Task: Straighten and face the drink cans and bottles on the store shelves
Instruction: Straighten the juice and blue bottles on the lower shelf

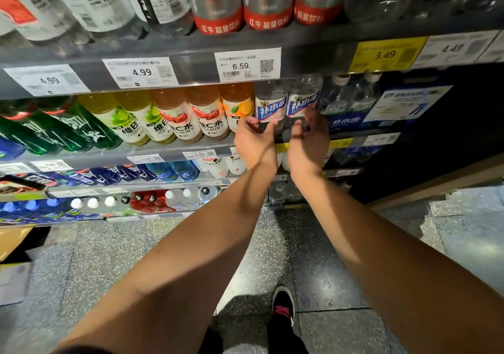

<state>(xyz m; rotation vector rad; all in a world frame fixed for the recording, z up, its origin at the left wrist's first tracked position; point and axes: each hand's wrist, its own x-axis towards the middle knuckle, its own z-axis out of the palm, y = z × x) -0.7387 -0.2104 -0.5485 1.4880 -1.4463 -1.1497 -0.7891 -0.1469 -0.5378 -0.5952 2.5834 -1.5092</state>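
Note:
Two clear bottles with blue-and-white labels stand side by side on the middle shelf (174, 150). My left hand (256, 138) cups the lower part of the left clear bottle (270, 102), thumb on one side and curled fingers on the other. On the right clear bottle (302, 100), my right hand (309, 135) has its fingers wrapped round the lower part. Both bottles' bases are hidden behind my hands. Left of them stand an orange-label bottle (237, 105), red-label vitamin bottles (191, 116) and green-label bottles (131, 119), labels facing out.
Silver and red energy drink bottles (218, 2) stand on the shelf above, over price tags (246, 63). Blue-label water bottles (346, 108) stand right of my hands. Lower shelves hold several more bottles (169, 172). A dark shelf end panel (450, 141) is at the right; my shoe (283, 303) is on the speckled floor.

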